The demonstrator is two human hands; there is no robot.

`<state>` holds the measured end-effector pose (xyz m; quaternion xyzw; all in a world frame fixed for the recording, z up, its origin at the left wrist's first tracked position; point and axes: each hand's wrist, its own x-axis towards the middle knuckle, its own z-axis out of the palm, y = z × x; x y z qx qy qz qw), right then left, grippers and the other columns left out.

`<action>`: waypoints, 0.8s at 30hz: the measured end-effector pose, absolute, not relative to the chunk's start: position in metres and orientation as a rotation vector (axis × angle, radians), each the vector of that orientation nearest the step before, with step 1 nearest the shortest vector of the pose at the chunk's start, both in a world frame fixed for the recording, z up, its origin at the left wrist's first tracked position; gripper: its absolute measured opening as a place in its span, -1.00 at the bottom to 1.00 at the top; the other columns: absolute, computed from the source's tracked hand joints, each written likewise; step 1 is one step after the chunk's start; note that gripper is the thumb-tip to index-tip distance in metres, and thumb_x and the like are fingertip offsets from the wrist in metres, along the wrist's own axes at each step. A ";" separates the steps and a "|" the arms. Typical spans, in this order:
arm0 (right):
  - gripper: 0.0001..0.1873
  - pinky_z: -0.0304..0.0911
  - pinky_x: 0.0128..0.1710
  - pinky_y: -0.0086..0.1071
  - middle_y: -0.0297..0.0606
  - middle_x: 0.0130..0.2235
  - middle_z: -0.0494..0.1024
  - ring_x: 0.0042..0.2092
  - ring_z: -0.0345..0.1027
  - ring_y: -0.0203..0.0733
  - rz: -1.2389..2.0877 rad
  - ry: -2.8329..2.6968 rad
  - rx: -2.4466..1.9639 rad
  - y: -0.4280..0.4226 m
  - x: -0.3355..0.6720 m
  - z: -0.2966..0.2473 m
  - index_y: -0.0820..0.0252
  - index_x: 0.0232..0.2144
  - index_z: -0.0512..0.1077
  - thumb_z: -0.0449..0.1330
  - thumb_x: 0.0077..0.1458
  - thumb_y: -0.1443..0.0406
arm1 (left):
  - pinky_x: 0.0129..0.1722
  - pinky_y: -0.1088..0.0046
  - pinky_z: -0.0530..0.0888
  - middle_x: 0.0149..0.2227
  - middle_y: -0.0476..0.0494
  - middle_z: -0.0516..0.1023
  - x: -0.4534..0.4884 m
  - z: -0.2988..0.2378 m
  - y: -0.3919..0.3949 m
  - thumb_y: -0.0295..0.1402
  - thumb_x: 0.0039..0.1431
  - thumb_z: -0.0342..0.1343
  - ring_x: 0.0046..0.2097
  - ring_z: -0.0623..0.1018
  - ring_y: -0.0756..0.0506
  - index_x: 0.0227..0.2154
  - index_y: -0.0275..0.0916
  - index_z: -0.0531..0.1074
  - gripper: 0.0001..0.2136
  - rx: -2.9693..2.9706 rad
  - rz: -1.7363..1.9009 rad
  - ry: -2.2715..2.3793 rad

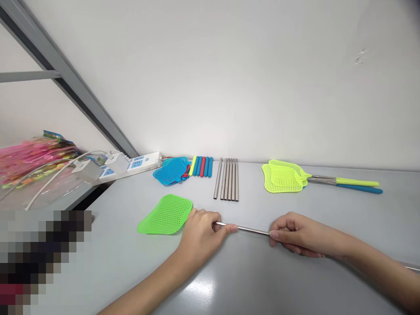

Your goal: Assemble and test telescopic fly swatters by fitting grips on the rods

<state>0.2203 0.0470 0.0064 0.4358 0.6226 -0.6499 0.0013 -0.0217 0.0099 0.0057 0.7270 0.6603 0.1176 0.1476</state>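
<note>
Head view: left hand point(200, 238) and right hand point(303, 234) apart, clamped on a steel rod point(252, 229); power strip point(131, 166) markings unreadable.

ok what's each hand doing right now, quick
Left hand: closed, holding a thin steel rod.
Right hand: closed, holding the same rod.

No words, labels, brands or numbers can be read anywhere in this view.
</note>
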 end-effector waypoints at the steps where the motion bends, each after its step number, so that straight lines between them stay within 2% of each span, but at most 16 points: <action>1: -0.62 -0.18 -0.84 -0.65 -0.50 -0.67 0.17 -0.73 -0.12 -0.54 -2.041 1.951 1.366 0.047 0.220 0.007 0.26 -0.41 0.40 0.04 0.05 0.04 | -0.32 0.38 0.15 -0.66 0.04 0.31 -0.021 0.005 0.010 0.09 -0.03 -0.06 -0.48 0.33 -0.05 -0.75 -0.27 0.11 -0.50 2.096 0.343 1.906; 11: -0.64 -0.21 -0.85 -0.65 -0.50 -0.68 0.18 -0.74 -0.13 -0.55 -2.053 1.919 1.395 0.046 0.217 0.011 0.28 -0.43 0.40 0.08 0.01 0.06 | -0.34 0.38 0.15 -0.55 0.01 0.46 -0.018 0.003 0.003 -0.05 0.08 -0.06 -0.41 0.39 -0.06 -0.65 -0.22 0.33 -0.62 2.176 0.415 1.857; 20: -0.64 -0.20 -0.85 -0.65 -0.50 -0.69 0.17 -0.75 -0.13 -0.54 -2.034 1.938 1.398 0.045 0.217 0.010 0.27 -0.44 0.39 0.06 0.03 0.06 | -0.35 0.40 0.11 -0.47 0.07 0.47 -0.011 0.002 -0.001 -0.35 0.18 -0.13 -0.40 0.35 -0.03 -0.45 -0.18 0.33 -0.83 2.247 0.451 1.707; 24: -0.61 -0.20 -0.85 -0.65 -0.50 -0.69 0.17 -0.75 -0.13 -0.55 -2.034 1.944 1.392 0.045 0.216 0.010 0.28 -0.45 0.39 0.07 0.01 0.04 | -0.35 0.40 0.11 -0.45 0.07 0.46 -0.010 0.002 -0.003 -0.40 0.20 -0.18 -0.40 0.34 -0.02 -0.41 -0.17 0.32 -0.81 2.275 0.452 1.665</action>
